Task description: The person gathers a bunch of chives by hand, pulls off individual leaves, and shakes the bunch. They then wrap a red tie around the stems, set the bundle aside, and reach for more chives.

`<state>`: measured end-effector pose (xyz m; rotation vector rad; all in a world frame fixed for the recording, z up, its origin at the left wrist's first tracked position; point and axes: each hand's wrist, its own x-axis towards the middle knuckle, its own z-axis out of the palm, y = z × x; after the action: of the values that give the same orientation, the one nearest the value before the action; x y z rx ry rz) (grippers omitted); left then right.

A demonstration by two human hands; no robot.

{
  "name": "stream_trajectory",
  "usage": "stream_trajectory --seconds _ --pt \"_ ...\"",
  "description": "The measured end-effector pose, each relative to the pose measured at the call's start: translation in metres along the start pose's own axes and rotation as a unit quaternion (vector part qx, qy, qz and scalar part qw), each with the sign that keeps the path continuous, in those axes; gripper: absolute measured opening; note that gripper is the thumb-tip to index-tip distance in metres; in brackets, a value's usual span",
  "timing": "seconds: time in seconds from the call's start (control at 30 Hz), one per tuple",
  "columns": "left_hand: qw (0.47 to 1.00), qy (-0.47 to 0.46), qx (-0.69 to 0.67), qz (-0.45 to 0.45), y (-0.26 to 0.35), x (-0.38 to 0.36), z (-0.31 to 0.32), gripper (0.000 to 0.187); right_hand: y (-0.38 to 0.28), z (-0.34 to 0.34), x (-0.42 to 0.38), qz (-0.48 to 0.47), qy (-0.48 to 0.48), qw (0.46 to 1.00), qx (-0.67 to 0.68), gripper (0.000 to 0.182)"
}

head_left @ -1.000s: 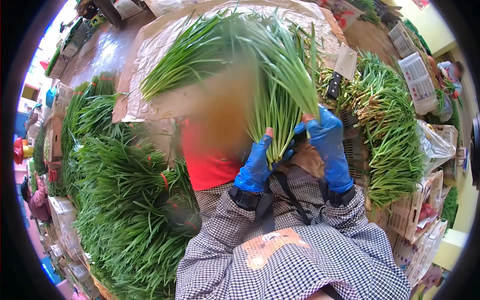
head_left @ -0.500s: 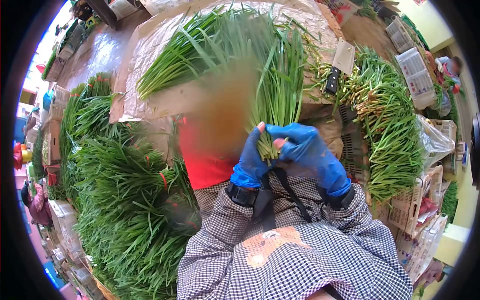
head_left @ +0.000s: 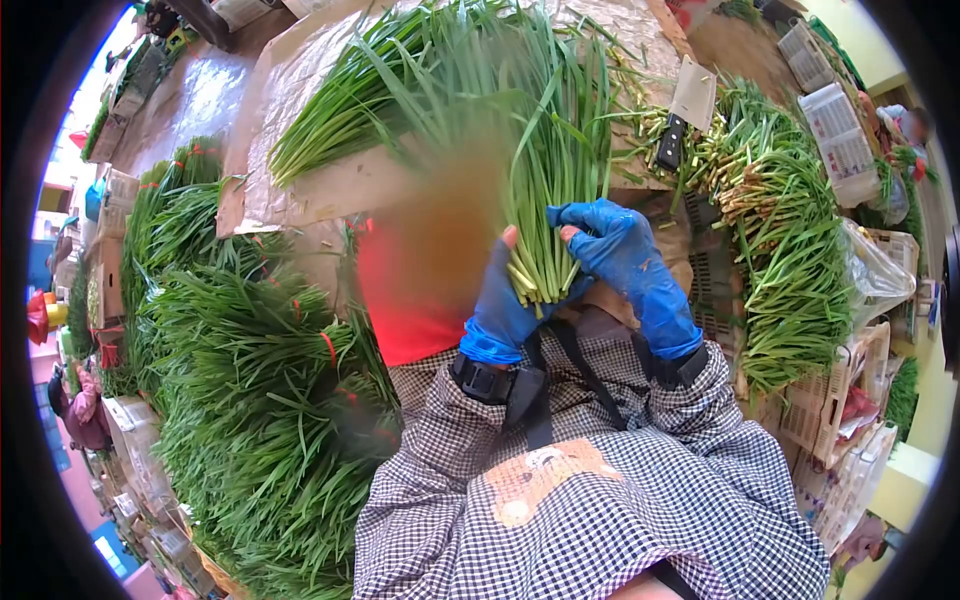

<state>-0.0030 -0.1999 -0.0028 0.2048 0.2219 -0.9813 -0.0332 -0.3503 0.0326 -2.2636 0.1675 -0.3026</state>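
Note:
A bunch of garlic chives stands upright in front of my body, cut stalk ends down and leaves fanning over the board. My left hand, in a blue glove with the thumb tip bare, is wrapped round the stalk ends from the left and below. My right hand, also blue-gloved, is at the bunch's right edge, thumb and forefinger pinched together against the outer stalks. Whatever lies between those fingertips is too small to make out. More loose garlic chives lie to the left on the board.
A cleaver with a black handle lies right of the bunch among trimmings. Beyond it is a heap of chives. Bundles tied with red bands fill the left side. Plastic crates line the right. A blurred patch covers part of the middle.
My right hand has moved up and right, from the front of the stalk ends to the bunch's right edge. The stalk ends now show more fully. My left hand keeps its hold.

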Motion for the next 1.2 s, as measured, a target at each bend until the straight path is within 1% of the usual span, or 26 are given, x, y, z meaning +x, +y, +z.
stream_trajectory --seconds 0.1,0.17,0.2,0.23,0.27,0.3,0.33,0.37,0.43,0.5,0.57,0.63,0.7,0.77,0.83,0.87,0.9,0.97,1.0,1.13,1.2 --pt "1.0 0.005 0.023 0.018 0.002 0.006 -0.02 0.056 -0.014 0.01 -0.001 -0.011 -0.001 0.999 0.036 0.02" --pt "0.996 -0.062 -0.043 -0.052 0.005 0.009 -0.031 0.058 -0.023 0.016 -0.001 -0.02 -0.007 0.999 0.049 0.019" --pt "0.998 0.02 -0.009 -0.054 0.005 0.009 -0.033 0.059 -0.027 0.019 -0.001 0.006 -0.037 0.999 -0.023 0.019" --pt "0.999 0.02 -0.009 -0.05 0.006 0.008 -0.036 0.059 -0.03 0.021 0.001 0.03 -0.067 0.993 -0.094 0.02" --pt "0.998 -0.021 -0.033 -0.055 0.007 0.005 -0.034 0.059 -0.024 0.024 0.001 0.021 -0.05 0.994 -0.098 0.023" --pt "0.995 -0.062 -0.055 -0.061 0.008 0.003 -0.033 0.059 -0.019 0.027 0.0 0.018 -0.052 0.994 -0.096 0.023" --pt "0.998 0.003 -0.059 -0.031 0.005 0.003 -0.03 0.058 -0.014 0.028 0.0 0.021 -0.032 0.996 -0.08 0.022" --pt "0.998 0.001 -0.06 -0.028 0.004 0.003 -0.024 0.058 -0.012 0.027 0.001 0.023 -0.011 0.998 -0.065 0.021" --pt "0.997 0.034 -0.065 -0.01 0.004 0.001 -0.015 0.058 -0.009 0.024 0.003 0.029 -0.021 0.998 -0.056 0.02" --pt "0.998 0.019 -0.066 -0.014 0.005 -0.001 -0.015 0.058 -0.008 0.023 0.005 0.05 -0.022 0.995 -0.089 0.02" --pt "0.997 -0.038 -0.056 -0.034 0.007 0.0 -0.02 0.057 -0.014 0.022 0.009 0.03 -0.023 0.993 -0.115 0.019" --pt "0.997 -0.037 -0.044 -0.045 0.007 0.0 -0.023 0.055 -0.026 0.018 0.014 -0.006 -0.005 1.0 -0.019 0.015" --pt "0.996 -0.036 -0.078 -0.012 0.003 0.004 -0.022 0.053 -0.032 0.023 0.025 -0.005 0.001 1.0 0.004 0.016" --pt "0.995 -0.059 -0.083 0.002 0.002 0.004 -0.021 0.051 -0.037 0.028 0.035 -0.005 0.008 1.0 0.026 0.018" --pt "0.997 -0.033 -0.074 0.004 0.001 0.002 -0.019 0.051 -0.042 0.031 0.043 -0.007 -0.05 0.993 -0.107 0.026" --pt "0.999 -0.021 -0.05 0.0 0.001 0.0 -0.018 0.051 -0.044 0.034 0.048 0.048 -0.082 0.987 -0.132 0.033" --pt "0.999 -0.024 -0.048 0.002 0.0 0.001 -0.018 0.051 -0.043 0.035 0.052 0.043 -0.081 0.987 -0.133 0.033" --pt "0.999 0.003 -0.036 0.022 -0.003 0.002 -0.018 0.052 -0.042 0.038 0.055 0.078 -0.119 0.979 -0.146 0.035" --pt "0.999 -0.003 -0.031 0.027 -0.004 0.003 -0.019 0.051 -0.045 0.037 0.058 0.123 -0.138 0.975 -0.122 0.037" --pt "0.999 0.013 -0.018 0.03 -0.005 0.005 -0.019 0.052 -0.041 0.037 0.064 0.098 -0.132 0.973 -0.161 0.038" --pt "0.999 0.007 -0.021 0.023 -0.004 0.003 -0.016 0.052 -0.041 0.036 0.066 0.122 -0.153 0.966 -0.171 0.031"
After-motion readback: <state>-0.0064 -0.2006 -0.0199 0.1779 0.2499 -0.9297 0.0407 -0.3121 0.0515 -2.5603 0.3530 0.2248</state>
